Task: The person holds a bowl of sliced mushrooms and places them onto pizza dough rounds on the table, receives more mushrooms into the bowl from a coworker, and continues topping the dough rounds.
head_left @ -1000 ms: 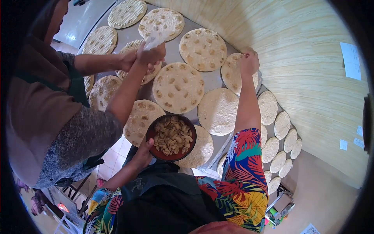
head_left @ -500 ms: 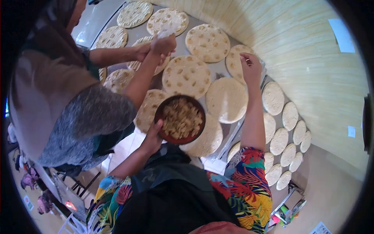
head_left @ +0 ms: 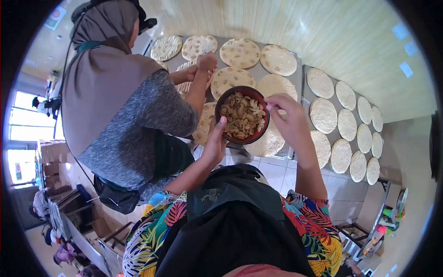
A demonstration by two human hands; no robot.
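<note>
My left hand [head_left: 215, 142] grips the near left side of a round bowl [head_left: 223, 98], dark outside and reddish inside, with the thumb over its rim. Pale brown slices [head_left: 242, 114] that look like mushroom fill it. At the bowl's right rim is my right hand [head_left: 290, 117], its thumb and fingers drawn together in a pinch; what they hold, if anything, is too small to make out. Beyond the bowl lie round flat dough bases: one dotted with slices [head_left: 230, 79], one plain [head_left: 278, 85], and one with a few slices at its left [head_left: 279, 60].
At my left a co-worker [head_left: 124, 101] leans over striped and dotted bases, hands [head_left: 203, 67] close together, holding something whitish. More plain bases [head_left: 323, 115] cover a second table on the right. A wall [head_left: 272, 21] runs behind the tables.
My right hand has come back from the far right base to the bowl's rim. The view has shifted, showing more of the co-worker and the right table. My left hand still holds the bowl.
</note>
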